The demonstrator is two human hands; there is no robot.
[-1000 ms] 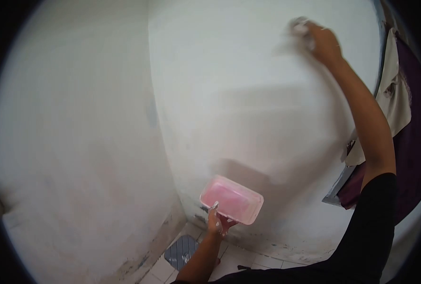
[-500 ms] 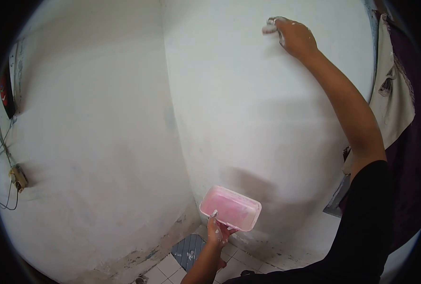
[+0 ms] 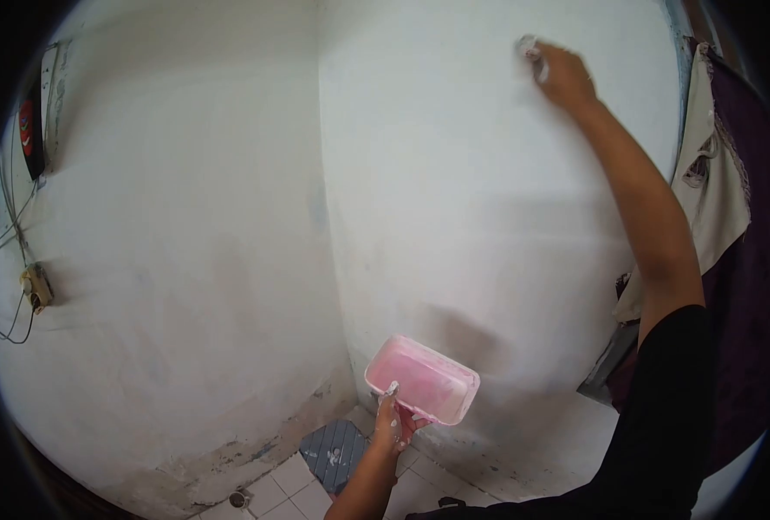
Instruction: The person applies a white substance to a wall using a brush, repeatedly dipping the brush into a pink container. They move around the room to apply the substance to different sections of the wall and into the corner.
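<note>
Head view: right hand (image 3: 567,76) raised high.

Right hand (image 3: 567,76) and applicator (image 3: 528,42), position altered; further items in view.
Right hand: nearer the wall corner (image 3: 325,191) than one second ago; white-smeared applicator, half a second ago jutting left of and below its fingertips, now blurred, just above them. Far left of the left fingers (image 3: 391,394): wall box (image 3: 35,284), now clearly seen. Below-left of same fingers: cup (image 3: 238,499), now more fully shown.
</note>
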